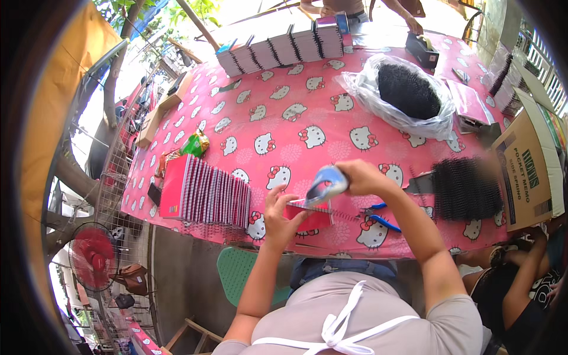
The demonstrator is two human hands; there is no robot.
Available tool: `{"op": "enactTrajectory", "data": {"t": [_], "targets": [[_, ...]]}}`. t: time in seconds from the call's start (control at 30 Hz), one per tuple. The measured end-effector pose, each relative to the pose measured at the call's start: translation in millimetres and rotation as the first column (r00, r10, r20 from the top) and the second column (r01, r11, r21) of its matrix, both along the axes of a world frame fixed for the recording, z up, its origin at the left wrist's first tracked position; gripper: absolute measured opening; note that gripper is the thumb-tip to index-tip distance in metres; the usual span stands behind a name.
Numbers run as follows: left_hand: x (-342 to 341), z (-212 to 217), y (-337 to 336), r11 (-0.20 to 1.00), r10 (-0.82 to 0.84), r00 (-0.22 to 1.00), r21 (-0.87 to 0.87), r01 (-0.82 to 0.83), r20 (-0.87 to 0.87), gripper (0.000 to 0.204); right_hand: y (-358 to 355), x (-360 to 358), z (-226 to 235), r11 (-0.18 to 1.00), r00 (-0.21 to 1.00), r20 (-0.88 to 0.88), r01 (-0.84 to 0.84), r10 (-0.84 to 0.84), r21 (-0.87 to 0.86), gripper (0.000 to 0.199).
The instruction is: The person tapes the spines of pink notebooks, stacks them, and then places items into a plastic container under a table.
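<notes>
A small red notebook (316, 220) lies near the table's front edge, a thin spiral coil (345, 214) trailing from its spine side to the right. My left hand (280, 214) grips its left end, thumb and fingers at the edge. My right hand (360, 177) is closed round a rounded blue and grey hand tool (327, 184), tilted over the notebook's upper edge; its exact kind is unclear. Right of the notebook are blue-handled cutting pliers (381, 218). A row of red spiral notebooks (207, 194) stands to the left.
Black coils (467, 189) are heaped at right, beside a cardboard box (526, 165). A plastic bag (408, 97) of black coils sits farther back. Notebook stacks (283, 47) line the far edge, near another person's hand (416, 26). A green packet (195, 144) lies left.
</notes>
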State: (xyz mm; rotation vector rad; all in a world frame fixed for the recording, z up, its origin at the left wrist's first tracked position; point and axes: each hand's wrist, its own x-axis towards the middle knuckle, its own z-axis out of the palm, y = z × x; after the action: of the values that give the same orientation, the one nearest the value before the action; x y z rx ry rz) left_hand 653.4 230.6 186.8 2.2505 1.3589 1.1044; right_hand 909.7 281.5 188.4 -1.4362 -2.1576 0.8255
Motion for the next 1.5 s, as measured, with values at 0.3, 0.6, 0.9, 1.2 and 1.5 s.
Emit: {"op": "enactTrajectory", "data": {"t": [0.3,0.6,0.9,1.2,1.5], "targets": [[-25.3,-26.5,3.2,0.910,0.164,0.675,-0.374,0.178,0.719,0.030,9.6,-22.3,19.0,0.925,0.862,-0.505,-0.223,0.040,-0.307,0.041],[-36.4,-41.9,8.1,0.880,0.092,0.605,-0.349,0.322,0.791,0.027,7.7,19.5,-48.6,0.892,0.875,0.280,0.292,-0.395,0.345,0.047],[-4.4,20.6,-37.9,0.987,-0.118,0.941,0.144,0.076,0.317,0.020,-140.9,51.4,-67.4,0.894,0.870,0.339,0.215,-0.358,0.393,0.061],[16.3,-16.2,-45.1,1.000,0.015,0.940,0.014,-0.021,0.340,0.025,-141.2,11.9,-57.6,0.870,0.797,0.366,0.380,-0.481,0.316,0.069],[17.3,-11.8,-44.8,0.999,0.028,0.945,0.017,-0.035,0.327,0.020,-137.7,-27.6,-50.9,0.868,0.761,0.420,0.454,-0.495,0.201,0.071]]}}
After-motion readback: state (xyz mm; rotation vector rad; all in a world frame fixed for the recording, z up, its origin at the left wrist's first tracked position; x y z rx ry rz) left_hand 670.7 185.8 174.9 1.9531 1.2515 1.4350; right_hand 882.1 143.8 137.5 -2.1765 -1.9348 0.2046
